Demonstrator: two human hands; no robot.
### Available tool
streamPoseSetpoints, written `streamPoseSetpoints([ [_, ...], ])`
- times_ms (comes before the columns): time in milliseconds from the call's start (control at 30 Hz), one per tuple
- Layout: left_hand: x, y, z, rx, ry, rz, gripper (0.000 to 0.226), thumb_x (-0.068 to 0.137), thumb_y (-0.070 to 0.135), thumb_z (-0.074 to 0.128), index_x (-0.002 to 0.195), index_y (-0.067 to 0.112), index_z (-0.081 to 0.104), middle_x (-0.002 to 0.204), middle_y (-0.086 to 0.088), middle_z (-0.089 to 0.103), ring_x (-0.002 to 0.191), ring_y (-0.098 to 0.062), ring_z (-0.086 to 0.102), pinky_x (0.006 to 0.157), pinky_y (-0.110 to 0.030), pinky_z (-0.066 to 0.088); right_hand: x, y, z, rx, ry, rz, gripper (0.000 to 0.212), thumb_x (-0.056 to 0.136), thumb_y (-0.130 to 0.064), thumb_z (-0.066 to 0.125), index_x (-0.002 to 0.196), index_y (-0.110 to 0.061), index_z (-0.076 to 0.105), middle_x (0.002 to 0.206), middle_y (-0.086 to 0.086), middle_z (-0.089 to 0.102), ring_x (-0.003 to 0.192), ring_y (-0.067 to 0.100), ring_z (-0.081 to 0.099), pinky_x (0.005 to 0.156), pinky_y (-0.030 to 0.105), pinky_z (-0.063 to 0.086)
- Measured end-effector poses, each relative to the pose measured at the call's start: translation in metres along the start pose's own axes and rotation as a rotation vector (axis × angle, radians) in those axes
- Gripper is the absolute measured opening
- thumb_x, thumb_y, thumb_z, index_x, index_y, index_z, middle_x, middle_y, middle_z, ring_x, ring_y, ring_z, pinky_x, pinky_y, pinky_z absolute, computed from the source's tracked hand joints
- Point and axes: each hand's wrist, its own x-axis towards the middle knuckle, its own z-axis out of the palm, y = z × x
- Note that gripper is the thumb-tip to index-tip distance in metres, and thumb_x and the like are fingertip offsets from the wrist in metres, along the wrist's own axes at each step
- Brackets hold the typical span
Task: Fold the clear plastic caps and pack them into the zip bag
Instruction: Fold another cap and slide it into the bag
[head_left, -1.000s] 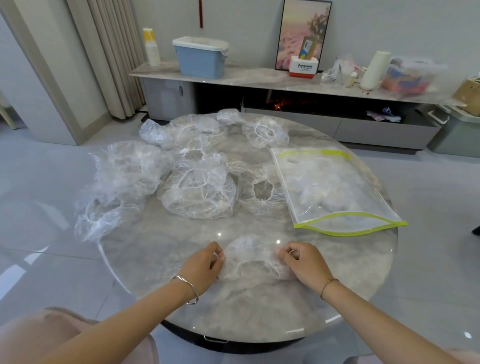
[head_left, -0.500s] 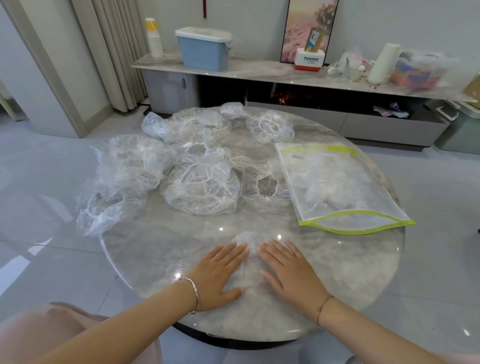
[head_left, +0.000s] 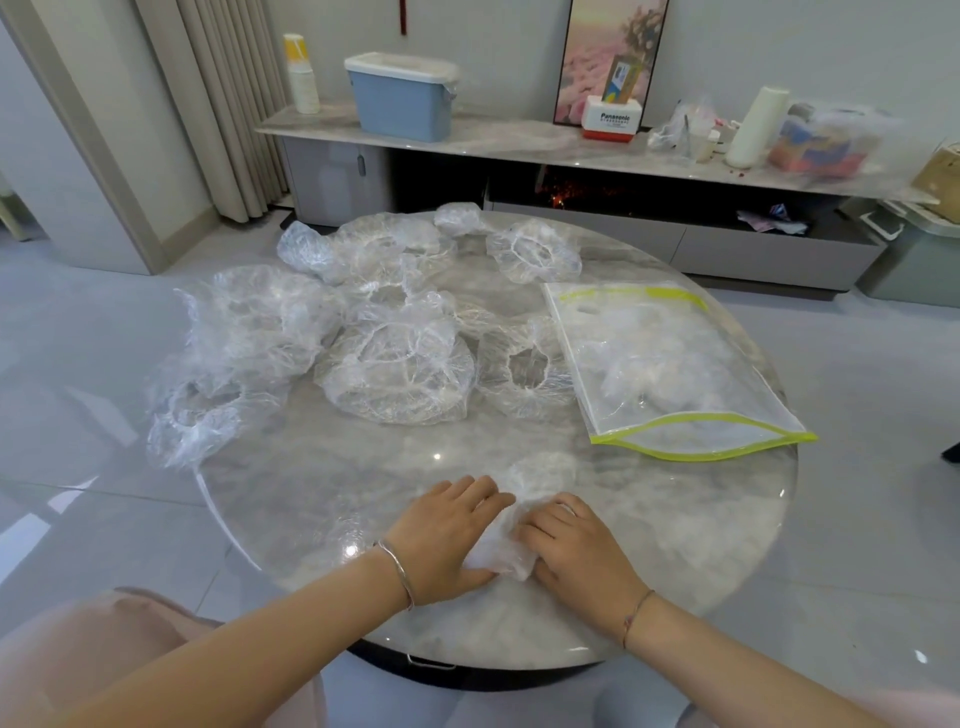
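Observation:
A crumpled clear plastic cap (head_left: 506, 551) lies at the near edge of the round marble table (head_left: 322, 499), bunched between my two hands. My left hand (head_left: 447, 535) holds its left side, fingers curled at the cap's edge. My right hand (head_left: 576, 545) grips the right side with bent fingers. Part of the cap (head_left: 543, 470) spreads flat beyond my fingers. A clear zip bag with a yellow-green rim (head_left: 670, 374) lies at the right, its mouth open toward me, with some folded caps inside. Several loose caps (head_left: 400, 369) are heaped across the table's middle and left.
Some caps (head_left: 192, 421) hang over the table's left edge. Behind the table runs a low sideboard (head_left: 519, 140) with a blue box, a roll and bags. A pink chair (head_left: 104, 649) sits at the near left.
A second ago my hands pinched the cap's two ends apart; then both palms pressed it flat. Now the hands have come together and gather the cap into a narrow bundle.

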Motion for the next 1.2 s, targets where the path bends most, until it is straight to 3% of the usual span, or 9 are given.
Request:
streamPoseSetpoints([
  [100, -0.002, -0.009, 0.011, 0.053, 0.033, 0.076, 0.058, 0.073, 0.059, 0.041, 0.118, 0.027, 0.057, 0.122, 0.006, 0.056, 0.108, -0.012, 0.051, 0.091, -0.026, 0.048, -0.008, 0.007, -0.001, 0.098, -0.053, 0.103, 0.027, 0.077, -0.008, 0.047, 0.086, -0.016, 0.070, 0.083, -0.006, 0.069, 0.076, 0.012, 0.061, 0.095, 0.019, 0.037],
  [267, 0.000, -0.017, 0.010, -0.033, 0.058, -0.008, 0.036, 0.073, 0.043, 0.041, 0.096, 0.035, 0.068, 0.095, 0.020, 0.064, 0.093, -0.002, 0.054, 0.086, -0.015, 0.039, -0.014, 0.010, -0.007, 0.286, -0.154, 0.267, 0.024, 0.082, -0.017, 0.049, 0.095, -0.016, 0.069, 0.091, -0.010, 0.069, 0.083, 0.005, 0.057, 0.100, 0.021, 0.036],
  [467, 0.003, -0.016, 0.008, -0.305, 0.132, -0.280, 0.038, 0.086, 0.048, 0.041, 0.076, 0.019, 0.063, 0.064, 0.012, 0.052, 0.068, -0.009, 0.046, 0.064, -0.016, 0.031, -0.007, 0.002, -0.021, 0.519, -0.030, 0.677, 0.042, 0.085, -0.043, 0.065, 0.058, -0.013, 0.052, 0.057, -0.001, 0.053, 0.064, 0.007, 0.051, 0.062, 0.014, 0.038],
  [600, 0.005, -0.012, 0.004, -0.496, -0.010, -0.413, 0.019, 0.092, 0.040, 0.052, 0.073, 0.036, 0.050, 0.067, 0.011, 0.061, 0.066, -0.004, 0.051, 0.071, -0.019, 0.043, -0.003, 0.007, -0.019, 0.689, -0.011, 0.842, 0.057, 0.079, -0.065, 0.052, 0.071, -0.008, 0.058, 0.066, 0.012, 0.063, 0.065, 0.027, 0.061, 0.067, 0.044, 0.051],
  [700, 0.007, -0.009, 0.006, -0.595, -0.072, -0.509, 0.019, 0.092, 0.031, 0.055, 0.075, 0.036, 0.049, 0.066, 0.006, 0.067, 0.057, -0.003, 0.051, 0.068, -0.021, 0.046, 0.003, 0.009, -0.017, 0.670, 0.017, 0.904, 0.031, 0.082, -0.052, 0.061, 0.082, -0.022, 0.052, 0.064, 0.004, 0.061, 0.061, 0.018, 0.059, 0.067, 0.041, 0.050],
  [833, 0.008, -0.009, 0.007, -0.685, -0.090, -0.590, 0.017, 0.091, 0.028, 0.057, 0.075, 0.031, 0.050, 0.053, 0.009, 0.055, 0.053, -0.007, 0.047, 0.066, -0.025, 0.047, 0.007, 0.004, -0.022, 0.362, 0.152, 0.616, 0.028, 0.083, -0.039, 0.061, 0.103, -0.025, 0.047, 0.096, -0.012, 0.051, 0.083, 0.000, 0.047, 0.078, 0.017, 0.041],
  [967, 0.011, -0.011, 0.008, -0.710, -0.072, -0.636, 0.012, 0.091, 0.029, 0.057, 0.080, 0.028, 0.052, 0.050, 0.003, 0.055, 0.050, -0.010, 0.043, 0.061, -0.026, 0.044, 0.003, 0.007, -0.015, 0.104, 0.024, 0.118, 0.031, 0.091, -0.035, 0.051, 0.117, -0.022, 0.060, 0.133, -0.003, 0.052, 0.124, 0.014, 0.046, 0.105, 0.030, 0.031],
  [1100, 0.011, -0.009, 0.006, -0.552, 0.032, -0.613, 0.021, 0.087, 0.032, 0.059, 0.104, 0.022, 0.053, 0.077, 0.006, 0.058, 0.067, -0.006, 0.050, 0.066, -0.019, 0.040, -0.011, 0.007, -0.005, 0.041, -0.183, 0.192, 0.046, 0.094, -0.044, 0.040, 0.133, -0.023, 0.050, 0.141, -0.004, 0.049, 0.133, 0.012, 0.037, 0.113, 0.030, 0.016],
  [1200, 0.011, -0.008, 0.006, -0.198, 0.282, -0.270, 0.038, 0.085, 0.042, 0.048, 0.117, 0.022, 0.052, 0.106, 0.003, 0.055, 0.096, -0.014, 0.050, 0.085, -0.025, 0.040, -0.014, 0.009, -0.005, 0.022, -0.255, 0.263, 0.049, 0.091, -0.048, 0.042, 0.132, -0.023, 0.050, 0.133, -0.006, 0.054, 0.126, 0.013, 0.046, 0.112, 0.029, 0.015],
])
